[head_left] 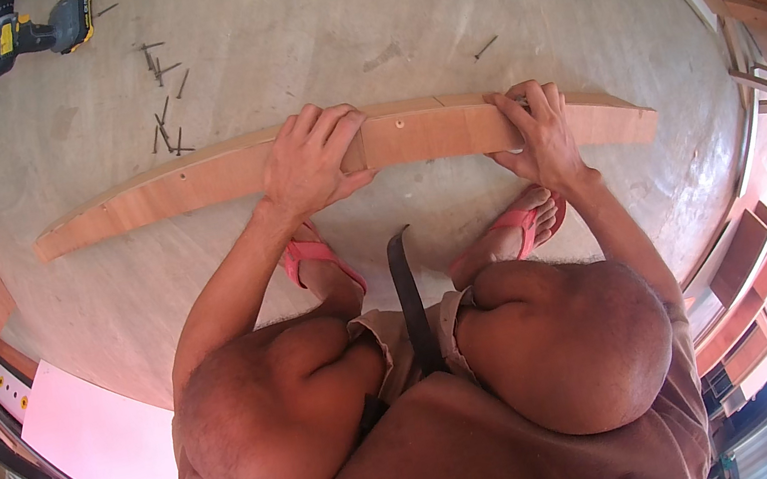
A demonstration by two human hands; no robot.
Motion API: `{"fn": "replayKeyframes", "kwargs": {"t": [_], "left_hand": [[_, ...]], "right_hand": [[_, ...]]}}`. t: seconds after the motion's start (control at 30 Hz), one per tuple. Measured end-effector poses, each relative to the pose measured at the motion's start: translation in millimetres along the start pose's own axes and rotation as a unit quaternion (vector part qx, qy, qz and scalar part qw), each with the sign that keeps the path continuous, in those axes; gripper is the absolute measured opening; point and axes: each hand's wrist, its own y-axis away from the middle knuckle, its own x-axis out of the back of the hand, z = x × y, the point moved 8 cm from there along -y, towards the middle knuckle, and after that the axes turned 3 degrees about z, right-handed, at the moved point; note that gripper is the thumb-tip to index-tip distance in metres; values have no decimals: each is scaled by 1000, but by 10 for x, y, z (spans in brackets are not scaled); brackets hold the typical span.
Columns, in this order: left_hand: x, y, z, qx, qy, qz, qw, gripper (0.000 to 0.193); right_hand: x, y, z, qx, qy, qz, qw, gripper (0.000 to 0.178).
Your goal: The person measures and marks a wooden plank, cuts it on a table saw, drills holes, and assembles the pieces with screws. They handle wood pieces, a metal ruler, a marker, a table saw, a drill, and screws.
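Note:
Across the floor in front of my feet lies a long, narrow piece of plywood [437, 134], standing on edge and bowed by the lens. Its near face carries small holes or screw heads, and an upright seam runs beside my left hand. My left hand [314, 158] is closed over it just left of the middle, fingers on the top edge and thumb on the near face. Farther right, my right hand [539, 127] grips the same piece from above. A small dark thing shows by the right fingers, too small to name.
Several loose screws [166, 134] lie beyond the plywood at left, with a single screw [485, 47] at right. A yellow and black cordless drill [35, 34] rests at the far left. Boards [746, 280] are stacked at right; a pale panel [97, 440] is at near left.

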Motion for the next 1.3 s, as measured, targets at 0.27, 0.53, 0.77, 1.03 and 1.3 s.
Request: {"fn": "replayKeyframes", "kwargs": {"t": [0.27, 0.53, 0.77, 1.03, 1.3], "left_hand": [[-4, -4, -10, 5, -10, -9, 1000, 75], [1, -9, -8, 5, -19, -20, 1000, 72], [12, 3, 0, -3, -23, -4, 1000, 75], [9, -1, 1, -4, -24, 3, 1000, 71], [13, 1, 9, -4, -21, 11, 1000, 70]], "right_hand": [[224, -75, -18, -76, -162, 49, 983, 60], [-48, -239, -317, -161, -522, 48, 836, 37], [-190, -438, -680, -36, -380, 110, 918, 20], [-188, -493, -757, 32, -296, 157, 942, 16], [-134, -472, -824, 113, -254, 180, 944, 22]]}}
